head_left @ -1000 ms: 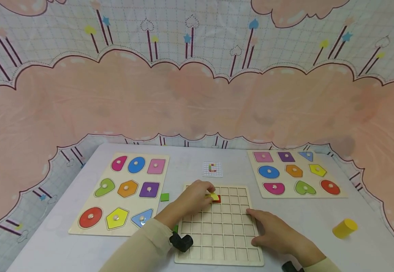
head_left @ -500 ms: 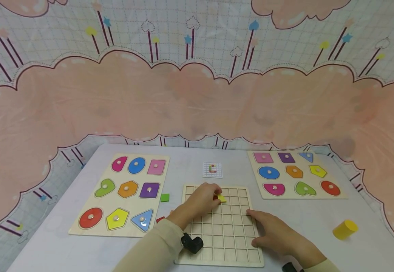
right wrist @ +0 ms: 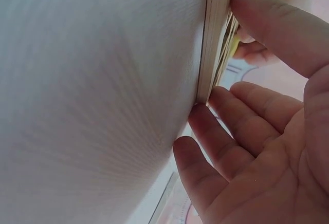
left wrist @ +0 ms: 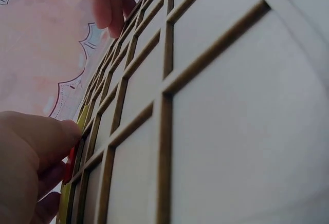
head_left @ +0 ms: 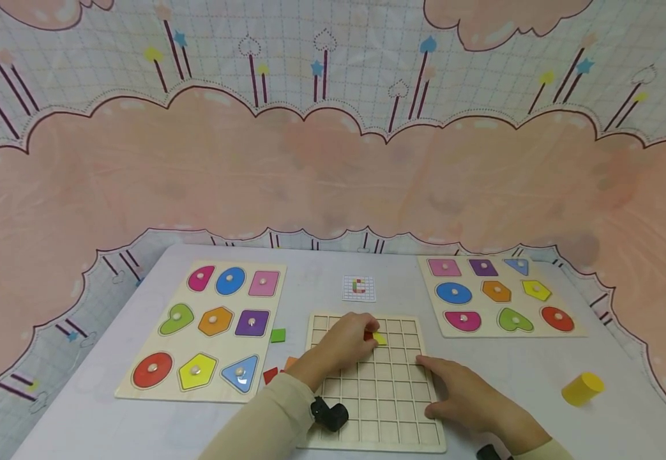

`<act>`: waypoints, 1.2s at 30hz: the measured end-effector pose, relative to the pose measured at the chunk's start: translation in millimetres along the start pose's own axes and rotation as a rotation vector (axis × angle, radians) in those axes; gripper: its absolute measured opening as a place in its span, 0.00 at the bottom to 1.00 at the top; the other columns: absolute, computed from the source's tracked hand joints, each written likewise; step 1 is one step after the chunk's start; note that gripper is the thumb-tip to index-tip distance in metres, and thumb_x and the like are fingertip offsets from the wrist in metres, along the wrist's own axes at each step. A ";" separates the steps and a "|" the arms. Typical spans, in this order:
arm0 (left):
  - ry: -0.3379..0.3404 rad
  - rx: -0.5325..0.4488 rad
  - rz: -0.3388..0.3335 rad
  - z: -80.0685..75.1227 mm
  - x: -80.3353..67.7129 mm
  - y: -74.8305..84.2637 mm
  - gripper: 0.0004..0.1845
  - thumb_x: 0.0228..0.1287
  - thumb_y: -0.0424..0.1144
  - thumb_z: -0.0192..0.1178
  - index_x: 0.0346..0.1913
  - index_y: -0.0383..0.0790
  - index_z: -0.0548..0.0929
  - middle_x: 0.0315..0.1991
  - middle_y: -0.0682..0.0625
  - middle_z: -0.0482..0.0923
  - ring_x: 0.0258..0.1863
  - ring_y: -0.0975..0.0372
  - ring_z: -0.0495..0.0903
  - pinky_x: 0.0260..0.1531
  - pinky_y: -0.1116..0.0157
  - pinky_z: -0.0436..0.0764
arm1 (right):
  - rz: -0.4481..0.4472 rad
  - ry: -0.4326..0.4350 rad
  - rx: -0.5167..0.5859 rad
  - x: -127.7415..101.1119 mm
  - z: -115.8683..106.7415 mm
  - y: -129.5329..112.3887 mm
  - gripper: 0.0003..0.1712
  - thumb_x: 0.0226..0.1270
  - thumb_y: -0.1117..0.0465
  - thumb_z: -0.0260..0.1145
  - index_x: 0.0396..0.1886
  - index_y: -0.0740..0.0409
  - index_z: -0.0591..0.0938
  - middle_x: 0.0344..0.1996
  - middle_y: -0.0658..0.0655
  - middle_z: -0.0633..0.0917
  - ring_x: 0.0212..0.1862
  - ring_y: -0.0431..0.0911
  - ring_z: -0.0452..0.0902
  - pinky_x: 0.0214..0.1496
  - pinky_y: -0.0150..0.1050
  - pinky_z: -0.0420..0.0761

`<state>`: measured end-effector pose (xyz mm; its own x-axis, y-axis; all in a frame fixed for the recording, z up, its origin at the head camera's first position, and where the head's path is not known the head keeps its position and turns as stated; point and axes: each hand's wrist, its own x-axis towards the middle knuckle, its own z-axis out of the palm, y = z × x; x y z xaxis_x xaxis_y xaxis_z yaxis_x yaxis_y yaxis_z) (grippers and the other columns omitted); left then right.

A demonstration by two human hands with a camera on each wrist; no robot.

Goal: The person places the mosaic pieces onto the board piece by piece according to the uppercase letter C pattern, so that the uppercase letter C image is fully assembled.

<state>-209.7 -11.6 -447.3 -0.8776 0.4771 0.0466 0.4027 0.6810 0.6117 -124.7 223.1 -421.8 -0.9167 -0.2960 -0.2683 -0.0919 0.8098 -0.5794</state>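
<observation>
Children's playroom or classroom, pastel cloud backdrop (head_left: pixel 333 160), white table (head_left: pixel 321 268), wooden shape puzzles (head_left: pixel 206 326), grid board (head_left: pixel 375 396)

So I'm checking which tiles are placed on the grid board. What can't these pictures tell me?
- Head view: left hand covers most of the red tile beside the yellow tile.
- Head view: pattern card too small to read.
- Right wrist view: grid board seen edge-on, cells hidden.
</observation>
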 end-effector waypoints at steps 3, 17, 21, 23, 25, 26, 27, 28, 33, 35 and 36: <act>0.001 -0.001 -0.001 1.1 0.2 0.1 0.12 0.65 0.37 0.67 0.49 0.40 0.83 0.42 0.53 0.80 0.42 0.63 0.74 0.46 0.66 0.78 | 0.008 -0.002 0.005 0.1 0.1 -0.3 0.48 0.46 0.57 0.83 0.69 0.59 0.73 0.66 0.62 0.75 0.69 0.63 0.65 0.68 0.64 0.64; 0.011 -0.035 0.021 2.6 1.0 -0.1 0.12 0.63 0.34 0.67 0.48 0.38 0.83 0.39 0.53 0.80 0.38 0.63 0.74 0.42 0.67 0.78 | 0.016 0.036 0.035 -0.8 -1.3 5.8 0.47 0.45 0.60 0.83 0.68 0.58 0.75 0.64 0.59 0.77 0.67 0.61 0.68 0.68 0.61 0.66; 0.006 -0.048 0.024 1.6 0.9 0.7 0.11 0.64 0.33 0.67 0.48 0.39 0.83 0.39 0.53 0.80 0.38 0.64 0.74 0.41 0.68 0.78 | -0.004 0.037 0.028 -0.2 -2.2 6.9 0.46 0.45 0.60 0.83 0.68 0.58 0.75 0.63 0.59 0.78 0.67 0.61 0.69 0.67 0.61 0.66; 0.003 -0.051 0.024 1.4 1.2 0.8 0.11 0.63 0.34 0.67 0.48 0.39 0.83 0.39 0.54 0.80 0.38 0.64 0.73 0.41 0.68 0.78 | -0.012 0.036 0.027 -0.1 -2.3 7.3 0.46 0.45 0.60 0.83 0.68 0.58 0.75 0.63 0.59 0.78 0.67 0.61 0.69 0.67 0.61 0.66; 0.003 -0.048 0.027 1.7 1.5 0.8 0.11 0.63 0.34 0.67 0.48 0.40 0.83 0.38 0.55 0.79 0.37 0.64 0.73 0.40 0.69 0.77 | -0.014 0.032 0.029 -0.2 -2.5 7.4 0.46 0.45 0.60 0.83 0.68 0.58 0.75 0.63 0.59 0.78 0.67 0.61 0.69 0.67 0.62 0.66; 0.003 -0.046 0.029 2.0 1.7 0.8 0.11 0.64 0.34 0.67 0.49 0.40 0.83 0.38 0.55 0.79 0.37 0.64 0.72 0.40 0.69 0.77 | -0.014 0.031 0.029 -0.3 -2.7 7.2 0.46 0.45 0.60 0.83 0.68 0.58 0.75 0.63 0.59 0.78 0.67 0.61 0.69 0.67 0.62 0.66; 0.004 -0.044 0.034 2.5 2.0 0.6 0.11 0.64 0.34 0.67 0.48 0.40 0.83 0.37 0.55 0.79 0.37 0.64 0.72 0.39 0.69 0.76 | -0.013 0.029 0.030 -0.5 -2.7 7.0 0.46 0.45 0.60 0.83 0.68 0.58 0.75 0.63 0.59 0.78 0.67 0.61 0.69 0.67 0.61 0.66; 0.004 -0.043 0.039 3.1 2.4 0.4 0.11 0.64 0.34 0.67 0.48 0.40 0.83 0.36 0.56 0.78 0.36 0.64 0.72 0.39 0.69 0.76 | -0.013 0.028 0.031 -0.6 -2.9 6.7 0.46 0.45 0.60 0.83 0.67 0.58 0.75 0.63 0.59 0.78 0.67 0.61 0.69 0.67 0.61 0.66; -0.002 -0.036 0.039 5.5 3.9 0.6 0.08 0.64 0.33 0.66 0.46 0.41 0.84 0.33 0.57 0.76 0.36 0.64 0.71 0.38 0.69 0.75 | -0.012 0.029 0.026 -0.8 -3.3 6.0 0.45 0.45 0.60 0.83 0.67 0.58 0.76 0.63 0.59 0.78 0.67 0.60 0.69 0.67 0.61 0.67; -0.002 -0.034 0.033 5.9 4.4 0.6 0.08 0.64 0.33 0.66 0.45 0.41 0.84 0.33 0.57 0.75 0.36 0.64 0.71 0.38 0.69 0.75 | -0.014 0.029 0.026 -1.2 -3.0 6.1 0.45 0.46 0.60 0.83 0.67 0.59 0.76 0.63 0.59 0.78 0.67 0.60 0.69 0.67 0.61 0.66; -0.003 -0.035 0.031 6.1 4.6 0.3 0.08 0.64 0.33 0.66 0.45 0.41 0.84 0.33 0.57 0.75 0.36 0.64 0.71 0.37 0.69 0.75 | -0.016 0.030 0.026 -1.5 -2.8 6.2 0.45 0.46 0.60 0.83 0.67 0.59 0.76 0.63 0.59 0.78 0.67 0.60 0.69 0.67 0.61 0.66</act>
<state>-212.0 -5.8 -451.7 -0.8640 0.4995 0.0639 0.4204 0.6457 0.6375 -125.0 230.1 -422.8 -0.9266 -0.2930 -0.2357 -0.0970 0.7918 -0.6030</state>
